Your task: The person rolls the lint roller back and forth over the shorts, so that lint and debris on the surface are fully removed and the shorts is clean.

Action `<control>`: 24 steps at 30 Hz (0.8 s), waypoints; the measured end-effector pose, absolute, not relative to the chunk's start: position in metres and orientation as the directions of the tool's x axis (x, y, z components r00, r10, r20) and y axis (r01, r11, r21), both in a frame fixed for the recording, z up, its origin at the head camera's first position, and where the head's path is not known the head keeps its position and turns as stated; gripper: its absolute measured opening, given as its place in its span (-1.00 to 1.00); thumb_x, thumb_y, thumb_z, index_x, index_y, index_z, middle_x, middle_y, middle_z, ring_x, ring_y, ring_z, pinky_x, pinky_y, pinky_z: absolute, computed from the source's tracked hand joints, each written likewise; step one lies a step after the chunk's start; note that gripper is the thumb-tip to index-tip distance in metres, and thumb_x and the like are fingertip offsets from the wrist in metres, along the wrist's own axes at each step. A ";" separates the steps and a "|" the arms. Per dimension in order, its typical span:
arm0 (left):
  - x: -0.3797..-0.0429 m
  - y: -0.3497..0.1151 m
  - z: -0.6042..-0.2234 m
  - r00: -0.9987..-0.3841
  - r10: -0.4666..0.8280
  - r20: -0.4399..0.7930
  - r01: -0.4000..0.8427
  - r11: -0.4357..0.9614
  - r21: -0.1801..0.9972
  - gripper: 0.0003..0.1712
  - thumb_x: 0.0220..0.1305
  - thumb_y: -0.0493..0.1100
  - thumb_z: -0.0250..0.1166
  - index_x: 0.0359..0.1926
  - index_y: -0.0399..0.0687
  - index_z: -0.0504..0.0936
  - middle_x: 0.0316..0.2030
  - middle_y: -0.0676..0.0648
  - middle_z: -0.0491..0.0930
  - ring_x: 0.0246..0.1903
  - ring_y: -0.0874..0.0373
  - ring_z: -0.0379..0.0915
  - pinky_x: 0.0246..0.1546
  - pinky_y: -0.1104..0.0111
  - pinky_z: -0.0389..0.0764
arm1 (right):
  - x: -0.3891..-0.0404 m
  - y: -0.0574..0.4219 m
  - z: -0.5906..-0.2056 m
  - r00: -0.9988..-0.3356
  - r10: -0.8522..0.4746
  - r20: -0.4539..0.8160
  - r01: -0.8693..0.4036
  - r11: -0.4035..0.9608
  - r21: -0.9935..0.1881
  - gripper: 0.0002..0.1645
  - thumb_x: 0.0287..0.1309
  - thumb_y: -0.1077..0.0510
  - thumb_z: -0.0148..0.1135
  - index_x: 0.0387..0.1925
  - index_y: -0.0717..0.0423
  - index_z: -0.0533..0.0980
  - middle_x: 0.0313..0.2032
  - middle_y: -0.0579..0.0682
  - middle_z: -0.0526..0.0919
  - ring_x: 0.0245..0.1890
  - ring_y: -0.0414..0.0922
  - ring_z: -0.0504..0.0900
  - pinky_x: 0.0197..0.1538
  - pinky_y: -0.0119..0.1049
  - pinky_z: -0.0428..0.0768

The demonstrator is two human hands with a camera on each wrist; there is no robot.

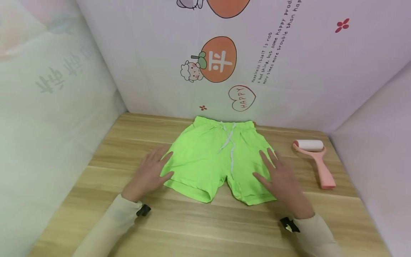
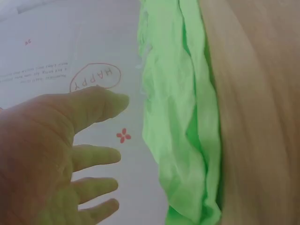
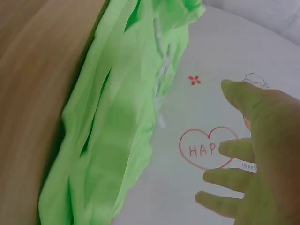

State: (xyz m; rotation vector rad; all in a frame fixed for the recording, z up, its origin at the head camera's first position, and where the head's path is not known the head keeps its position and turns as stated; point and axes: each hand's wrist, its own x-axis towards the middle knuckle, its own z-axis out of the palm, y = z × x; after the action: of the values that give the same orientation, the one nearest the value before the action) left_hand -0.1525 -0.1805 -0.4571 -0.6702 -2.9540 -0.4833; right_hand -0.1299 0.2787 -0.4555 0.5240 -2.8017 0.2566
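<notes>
A pair of neon green shorts [image 1: 199, 157] lies spread on the wooden table, waistband towards the back wall, with a white drawstring [image 1: 232, 157] hanging down its front. My left hand [image 1: 147, 175] is at the left side of the shorts, fingers spread and holding nothing. On the opposite side, over the right leg's outer edge, my right hand [image 1: 282, 180] has its fingers spread too. Both wrist views show a gap between the fingers and the green cloth [image 2: 173, 108], so the hands seem raised above it.
A pink lint roller [image 1: 319, 164] with a white roll lies on the table [image 1: 199, 228] to the right of the shorts. Printed white sheeting [image 1: 154, 64] walls in the back and both sides.
</notes>
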 end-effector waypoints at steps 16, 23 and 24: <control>-0.168 -0.234 -0.470 -0.969 0.246 -0.013 0.195 0.801 0.566 -0.43 0.45 -0.11 0.35 0.33 -0.36 0.51 0.23 -0.33 0.52 0.19 -0.24 0.54 0.19 -0.12 0.62 | -0.146 0.363 -0.442 -0.852 -0.327 0.409 -0.420 0.894 -0.159 -0.26 0.08 0.26 0.57 0.28 0.38 0.51 0.20 0.42 0.64 0.01 0.36 0.66 0.27 0.36 0.43; -0.171 -0.243 -0.475 -0.967 0.250 -0.042 0.162 0.737 0.656 -0.54 0.47 -0.15 0.32 0.23 -0.39 0.58 0.12 -0.32 0.63 0.06 -0.14 0.64 0.09 0.00 0.70 | -0.153 0.404 -0.442 -0.905 -0.298 0.303 -0.374 0.897 -0.235 -0.12 0.14 0.32 0.52 0.48 0.07 0.39 0.05 0.36 0.69 -0.15 0.26 0.68 -0.14 0.23 0.61; -0.172 -0.243 -0.476 -0.967 0.251 -0.046 0.159 0.733 0.661 -0.55 0.48 -0.15 0.32 0.21 -0.39 0.59 0.09 -0.31 0.65 0.03 -0.11 0.65 0.06 0.03 0.71 | -0.153 0.409 -0.442 -0.914 -0.291 0.283 -0.359 0.904 -0.231 -0.13 0.15 0.32 0.51 0.47 0.06 0.39 0.03 0.37 0.68 -0.17 0.27 0.68 -0.16 0.24 0.61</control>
State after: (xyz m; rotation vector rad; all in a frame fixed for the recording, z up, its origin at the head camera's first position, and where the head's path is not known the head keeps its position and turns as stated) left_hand -0.1721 -0.2430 -0.4757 -0.3624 -3.0465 -1.1425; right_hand -0.1532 0.4093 -0.4419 0.4901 -2.8256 0.4101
